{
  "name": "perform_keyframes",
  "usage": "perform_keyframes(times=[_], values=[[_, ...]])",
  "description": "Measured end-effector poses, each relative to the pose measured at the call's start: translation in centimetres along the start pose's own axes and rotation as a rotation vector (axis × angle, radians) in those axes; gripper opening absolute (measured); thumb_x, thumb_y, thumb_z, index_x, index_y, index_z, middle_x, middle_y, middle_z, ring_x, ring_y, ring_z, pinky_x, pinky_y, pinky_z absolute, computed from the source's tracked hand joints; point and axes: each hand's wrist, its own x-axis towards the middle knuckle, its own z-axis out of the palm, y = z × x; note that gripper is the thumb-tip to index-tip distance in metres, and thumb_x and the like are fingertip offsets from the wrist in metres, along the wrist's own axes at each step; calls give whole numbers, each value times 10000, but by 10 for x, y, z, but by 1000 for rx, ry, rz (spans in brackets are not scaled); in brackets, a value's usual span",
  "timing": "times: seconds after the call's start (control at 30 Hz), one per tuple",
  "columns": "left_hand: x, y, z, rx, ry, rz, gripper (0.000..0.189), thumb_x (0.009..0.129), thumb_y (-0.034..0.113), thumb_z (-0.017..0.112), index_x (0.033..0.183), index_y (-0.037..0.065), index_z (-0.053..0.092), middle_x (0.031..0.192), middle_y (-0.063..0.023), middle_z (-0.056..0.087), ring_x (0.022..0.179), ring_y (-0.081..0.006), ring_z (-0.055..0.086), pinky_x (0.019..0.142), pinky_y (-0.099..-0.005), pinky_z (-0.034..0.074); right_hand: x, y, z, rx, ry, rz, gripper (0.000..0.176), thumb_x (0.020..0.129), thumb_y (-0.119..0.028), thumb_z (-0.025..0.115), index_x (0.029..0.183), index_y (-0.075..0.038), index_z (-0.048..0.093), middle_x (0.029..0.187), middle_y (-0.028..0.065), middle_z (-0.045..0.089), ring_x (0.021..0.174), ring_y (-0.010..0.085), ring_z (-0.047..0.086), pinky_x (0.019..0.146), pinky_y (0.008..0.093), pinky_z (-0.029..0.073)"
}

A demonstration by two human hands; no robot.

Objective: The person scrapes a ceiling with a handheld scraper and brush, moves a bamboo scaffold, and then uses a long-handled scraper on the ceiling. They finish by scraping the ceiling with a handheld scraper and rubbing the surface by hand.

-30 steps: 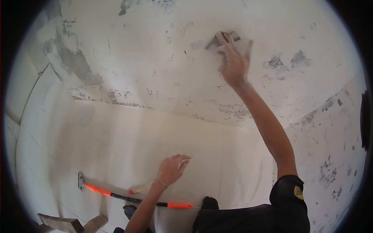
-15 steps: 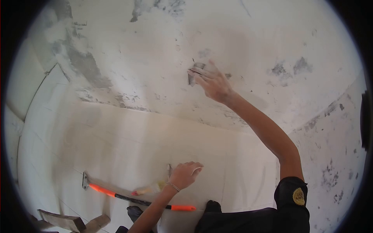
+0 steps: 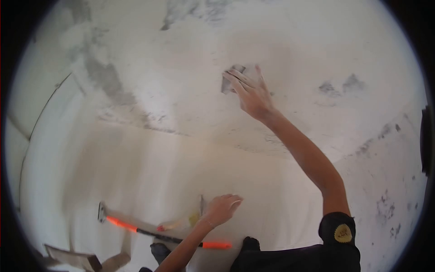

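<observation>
The right hand point(image 3: 256, 97) gripped a grey pad point(image 3: 227, 85) against the patchy wall point(image 3: 290, 50), one finger splayed away. The left hand point(image 3: 221, 211) curled low; its hold was unclear. Nearby, an orange-handled tool point(image 3: 167, 238) lay on the floor point(image 3: 281, 217).

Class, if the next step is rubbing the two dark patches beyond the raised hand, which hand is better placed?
Probably the right hand: it holds the grey piece at the wall, nearer the dark patches; the left hand is lower, farther away.
</observation>
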Motion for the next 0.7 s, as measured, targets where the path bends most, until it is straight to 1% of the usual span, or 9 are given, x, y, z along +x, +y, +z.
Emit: perform_keyframes(times=[0.1,0.17,0.27,0.33,0.4,0.47,0.5,0.57,0.7], values=[[-2,-5,-2,7,-50,-39,263,991,298,523,1132,148,688,1074,-87,703,1014,-283,655,913,-417,497,-31,20,-6,2,198,137,456,882,-19,601,1326,-117,561,1385,-14,580,1322,144,501,1177,616,191],[-3,-9,-2,27,-51,-1,255,988,289,531,1128,150,693,1084,-87,703,1011,-280,658,907,-414,501,-72,31,6,-4,-7,-2,449,886,-18,593,1319,-140,573,1392,-11,573,1340,139,484,1166,637,178],[1,-5,-10,41,-21,30,238,982,270,545,1119,153,701,1094,-88,706,1002,-277,663,893,-402,511,-118,53,-8,67,-103,34,462,845,-9,578,1285,-144,597,1451,-2,508,1367,153,444,1206,597,145],[3,-2,-13,23,-8,46,231,980,261,551,1114,153,705,1095,-88,707,996,-276,666,885,-394,517,-125,76,-39,-159,-459,154,305,894,-18,574,1171,-126,645,1400,22,568,1367,164,461,1171,619,169],[5,-1,-12,4,-20,17,228,979,254,554,1111,149,708,1083,-91,710,992,-278,667,884,-389,520,-116,83,-83,-194,-98,349,195,881,-20,587,1029,-117,669,1345,48,620,1312,211,535,1167,621,173],[8,4,-10,-3,-50,-7,228,980,250,555,1114,146,708,1084,-93,710,992,-279,670,881,-386,522,-105,105,-102,-313,365,322,131,866,-26,596,935,-116,662,1291,70,659,1244,263,598,1153,599,244],[10,7,-10,-6,-79,-35,229,980,246,555,1117,144,708,1084,-95,710,992,-280,673,879,-382,523,-99,112,-106,-319,366,336,131,866,-26,596,935,-116,662,1291,70,659,1244,263,598,1153,599,244],[21,19,-8,-33,-86,34,238,981,255,545,1130,146,695,1067,-95,705,978,-301,668,867,-398,523,-74,111,-110,-281,624,343,278,787,25,563,1015,-112,646,1310,53,643,1256,256,583,1142,522,349],[62,71,-22,-128,-4,213,207,963,192,590,1111,102,704,1074,-114,709,971,-278,685,869,-365,521,-61,93,-89,-269,650,390,209,793,21,584,958,-101,622,1262,94,666,1220,278,607,1064,447,460]])
